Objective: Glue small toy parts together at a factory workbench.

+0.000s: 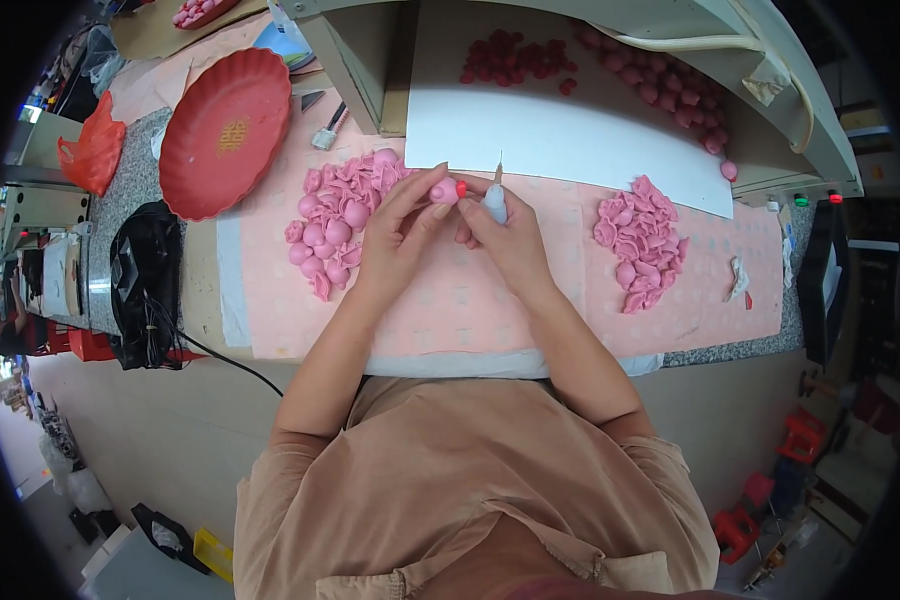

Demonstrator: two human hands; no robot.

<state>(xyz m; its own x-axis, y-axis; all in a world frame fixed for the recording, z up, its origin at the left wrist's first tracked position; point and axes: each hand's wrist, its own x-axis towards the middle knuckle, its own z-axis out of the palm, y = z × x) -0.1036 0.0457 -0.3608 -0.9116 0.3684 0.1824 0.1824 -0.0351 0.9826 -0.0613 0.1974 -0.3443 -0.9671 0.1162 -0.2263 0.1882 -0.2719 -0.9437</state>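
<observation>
Above the table, my left hand (398,228) pinches a small pink ball-shaped piece (443,192) between thumb and fingertips. A bright red bit (461,189) shows at the ball's right side, by my right fingertips; whether those fingers grip it is hard to see. My right hand (515,240) is closed around a small pale needle-tip bottle (495,203), its thin needle pointing up and away. Close to my left hand lies a heap of pink balls and petal-like pieces (335,225). Another heap of pink petal-like pieces (642,245) lies to the right.
Red pieces (510,60) and pink balls (670,90) lie on a white sheet (570,140) beneath a shelf-like housing (355,60). At left are a red scalloped tray (195,165), a brush (327,133) and a black bag (145,285). Pink cloth (450,320) covers the table.
</observation>
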